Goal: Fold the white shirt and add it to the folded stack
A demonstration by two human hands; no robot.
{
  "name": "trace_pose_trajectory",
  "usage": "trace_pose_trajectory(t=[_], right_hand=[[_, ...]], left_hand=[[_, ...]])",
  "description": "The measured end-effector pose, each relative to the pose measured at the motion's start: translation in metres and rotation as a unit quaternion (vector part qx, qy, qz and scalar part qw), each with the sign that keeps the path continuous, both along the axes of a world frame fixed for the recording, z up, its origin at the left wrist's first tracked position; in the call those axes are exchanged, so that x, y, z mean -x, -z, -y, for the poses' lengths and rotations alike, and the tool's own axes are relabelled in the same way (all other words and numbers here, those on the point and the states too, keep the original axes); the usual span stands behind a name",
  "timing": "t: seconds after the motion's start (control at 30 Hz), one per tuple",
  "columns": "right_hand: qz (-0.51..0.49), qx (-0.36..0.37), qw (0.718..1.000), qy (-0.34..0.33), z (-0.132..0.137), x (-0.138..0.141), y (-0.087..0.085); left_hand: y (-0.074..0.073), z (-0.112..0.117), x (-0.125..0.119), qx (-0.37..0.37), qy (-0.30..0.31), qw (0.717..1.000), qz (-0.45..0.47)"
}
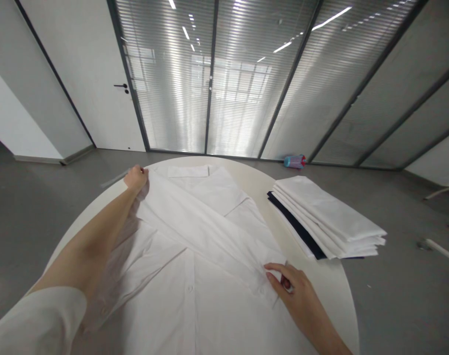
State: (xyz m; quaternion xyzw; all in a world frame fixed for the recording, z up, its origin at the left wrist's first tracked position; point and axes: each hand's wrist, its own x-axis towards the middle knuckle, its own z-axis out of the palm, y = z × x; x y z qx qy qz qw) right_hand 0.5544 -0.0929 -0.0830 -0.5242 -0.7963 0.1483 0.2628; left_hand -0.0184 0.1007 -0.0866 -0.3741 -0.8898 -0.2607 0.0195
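A white button-up shirt (165, 296) lies front side up, its collar (188, 171) toward the far edge of the round table. One sleeve (209, 222) crosses the chest diagonally, from the far left shoulder down to the near right. My left hand (136, 178) is closed at that far left shoulder, with its fingers partly hidden. At the lower right, my right hand (289, 283) has its fingers curled around the cuff end of the sleeve. Its thumb and index finger point left over the cloth, slightly apart.
Right of the shirt, a stack of folded white cloth (324, 207) with a dark layer rests on the white table (348, 305). A blue and red patterned object (294, 161) lies on the floor by the glass partition (239, 98). A door (84, 74) stands at left.
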Motion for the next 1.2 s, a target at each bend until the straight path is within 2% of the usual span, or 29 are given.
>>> trace_pose_trajectory(t=[0.1, 0.13, 0.23, 0.3, 0.37, 0.47, 0.57, 0.67, 0.73, 0.8, 0.9, 1.03, 1.1, 1.2], right_hand=[[-0.002, -0.002, 1.0, 0.008, 0.0, 0.001, -0.002], [-0.004, -0.002, 1.0, 0.011, 0.0, 0.002, -0.003], [-0.011, 0.004, 1.0, 0.013, 0.0, 0.002, -0.006], [-0.013, 0.01, 1.0, 0.008, -0.001, 0.001, -0.005], [-0.011, 0.016, 1.0, 0.004, -0.002, -0.001, -0.003], [-0.009, 0.011, 1.0, -0.008, -0.002, -0.005, 0.0], [-0.021, -0.054, 0.998, 0.003, -0.002, -0.006, -0.005], [-0.032, -0.148, 0.988, 0.03, -0.005, 0.003, -0.022], [-0.022, -0.159, 0.987, -0.017, -0.011, 0.018, -0.037], [0.006, -0.134, 0.986, -0.099, -0.021, 0.042, -0.051], [0.078, -0.1, 0.972, -0.198, -0.039, 0.084, -0.06], [0.173, -0.056, 0.951, -0.25, -0.06, 0.121, -0.043], [0.204, -0.039, 0.944, -0.258, -0.064, 0.122, -0.03], [0.218, -0.032, 0.94, -0.26, -0.063, 0.106, -0.017]], left_hand=[[-0.009, 0.01, -0.01, -0.027, 0.021, 0.999, -0.026], [-0.013, 0.015, -0.016, -0.041, 0.049, 0.997, -0.044], [-0.022, 0.037, -0.04, -0.056, 0.194, 0.975, -0.092], [-0.025, 0.058, -0.061, -0.037, 0.331, 0.938, -0.099], [-0.025, 0.082, -0.084, -0.004, 0.453, 0.886, -0.101], [-0.025, 0.115, -0.116, 0.055, 0.551, 0.823, -0.127], [-0.029, 0.13, -0.141, 0.083, 0.59, 0.792, -0.13], [-0.034, 0.127, -0.161, 0.08, 0.594, 0.791, -0.122], [-0.036, 0.123, -0.174, 0.078, 0.586, 0.796, -0.132], [-0.033, 0.121, -0.186, 0.076, 0.58, 0.796, -0.156], [-0.021, 0.121, -0.2, 0.084, 0.588, 0.786, -0.175], [-0.002, 0.12, -0.201, 0.087, 0.592, 0.78, -0.182], [0.004, 0.118, -0.197, 0.079, 0.593, 0.778, -0.19], [0.005, 0.117, -0.194, 0.076, 0.597, 0.774, -0.196]])
